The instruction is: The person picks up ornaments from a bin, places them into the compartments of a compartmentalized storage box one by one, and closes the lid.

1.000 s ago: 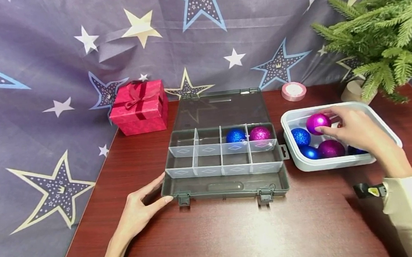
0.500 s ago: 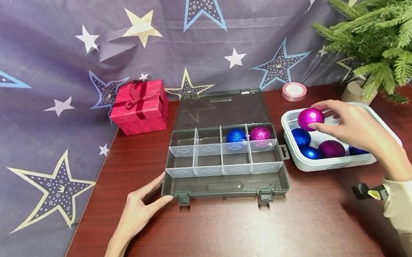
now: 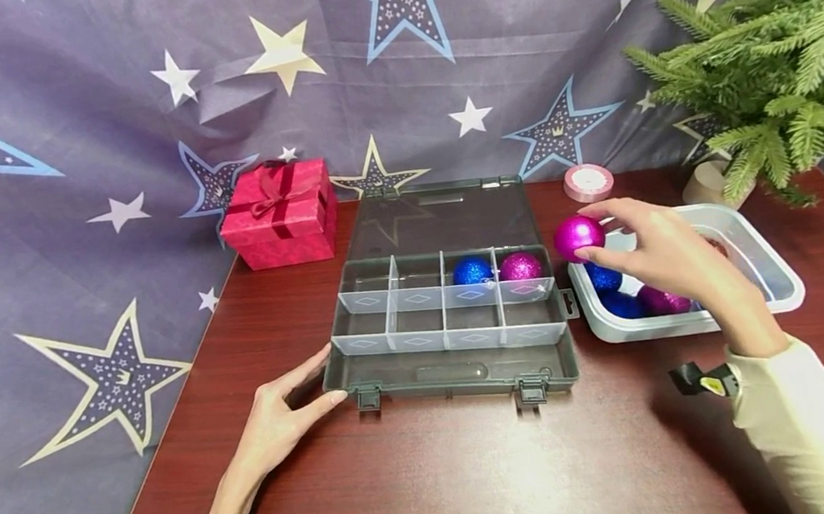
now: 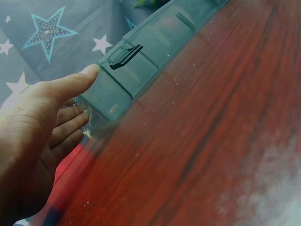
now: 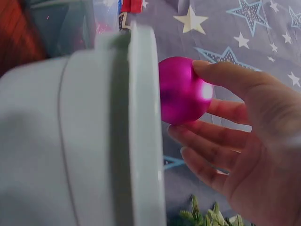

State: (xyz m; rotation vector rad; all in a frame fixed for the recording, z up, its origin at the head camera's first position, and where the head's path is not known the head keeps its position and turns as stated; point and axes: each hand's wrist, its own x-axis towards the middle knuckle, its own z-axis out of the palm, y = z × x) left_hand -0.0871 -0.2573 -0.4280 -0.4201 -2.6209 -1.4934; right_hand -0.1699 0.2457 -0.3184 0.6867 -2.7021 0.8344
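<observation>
My right hand point(image 3: 656, 248) pinches a shiny magenta Christmas ball point(image 3: 579, 238) between thumb and fingers, at the left rim of the white tub point(image 3: 779, 310). In the right wrist view the ball point(image 5: 184, 90) shows beyond the tub's rim point(image 5: 146, 132). Blue balls point(image 3: 603, 277) and a darker magenta ball point(image 3: 664, 300) lie in the tub, partly hidden by my hand. My left hand point(image 3: 271, 422) rests with extended thumb and fingers at the near left corner of a grey see-through divided box point(image 3: 450, 374). A blue glitter ball point(image 3: 472, 271) and a pink glitter ball point(image 3: 520, 266) fill two back-row compartments.
The box's lid point(image 3: 446, 220) stands open at the back. Behind left sits a red gift box point(image 3: 280, 220); a pink ribbon roll point(image 3: 588, 182) lies behind the tub. An artificial fir tree point(image 3: 792, 66) overhangs the back right, before a star-patterned cloth point(image 3: 101, 97).
My right hand has lifted the magenta ball from inside the tub and carried it left to the tub's left rim. My left hand and the box have stayed put.
</observation>
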